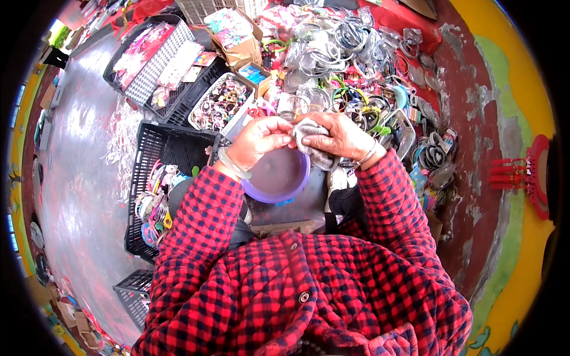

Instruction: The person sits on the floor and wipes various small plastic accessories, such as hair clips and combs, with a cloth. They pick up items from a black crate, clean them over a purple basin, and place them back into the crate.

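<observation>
A crumpled grey cloth (321,159) is bunched in my right hand (339,136), whose thumb presses on it. Close beside it, my left hand (256,143) is closed in a pinch, thumb against fingers. Whatever lies between those left fingertips is too small or too hidden to make out. The two hands almost meet above a purple basin (274,198) of cloudy liquid, which stands low between my legs.
A black crate (142,172) with headbands stands at the left, below a white basket (199,121) of hair ties. Ahead lie heaped bagged headbands (332,50) and a small cardboard box (261,77). A red ornament (537,178) hangs on the right wall.
</observation>
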Demonstrator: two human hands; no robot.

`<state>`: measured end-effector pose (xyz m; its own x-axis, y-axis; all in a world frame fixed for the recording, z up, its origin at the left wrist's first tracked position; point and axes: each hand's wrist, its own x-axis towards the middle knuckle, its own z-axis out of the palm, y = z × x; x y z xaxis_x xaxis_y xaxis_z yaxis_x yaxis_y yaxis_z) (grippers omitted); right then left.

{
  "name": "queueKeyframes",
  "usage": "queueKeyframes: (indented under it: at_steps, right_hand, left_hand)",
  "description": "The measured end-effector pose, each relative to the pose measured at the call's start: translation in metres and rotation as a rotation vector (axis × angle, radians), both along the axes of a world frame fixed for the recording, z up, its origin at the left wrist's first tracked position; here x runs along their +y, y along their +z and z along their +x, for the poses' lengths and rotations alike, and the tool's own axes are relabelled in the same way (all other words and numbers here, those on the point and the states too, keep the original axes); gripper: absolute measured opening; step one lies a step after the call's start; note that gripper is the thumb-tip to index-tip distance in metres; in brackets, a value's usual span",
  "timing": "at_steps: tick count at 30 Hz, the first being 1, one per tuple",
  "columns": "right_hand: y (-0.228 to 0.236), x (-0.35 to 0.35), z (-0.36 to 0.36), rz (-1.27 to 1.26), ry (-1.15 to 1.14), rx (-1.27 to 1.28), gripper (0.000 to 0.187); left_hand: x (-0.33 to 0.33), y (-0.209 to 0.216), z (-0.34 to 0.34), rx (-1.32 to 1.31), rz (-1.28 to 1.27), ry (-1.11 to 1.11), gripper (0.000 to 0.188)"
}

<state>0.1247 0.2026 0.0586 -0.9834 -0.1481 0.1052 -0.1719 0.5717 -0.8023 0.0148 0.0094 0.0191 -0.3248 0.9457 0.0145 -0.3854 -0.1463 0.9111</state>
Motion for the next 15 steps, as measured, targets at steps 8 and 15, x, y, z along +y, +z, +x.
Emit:
queueKeyframes:
  at_steps: [8,15]
  right_hand:
    - [-0.001,0.002,0.003,-0.411,0.253,-0.502,0.023]
    - [0.006,0.018,0.007,-0.482,0.301,-0.487,0.016]
  left_hand:
    - [-0.005,0.01,0.003,0.007,-0.013,-0.153,0.014]
    - [-0.015,0.02,-0.007,-0.008,0.106,-0.097,0.013]
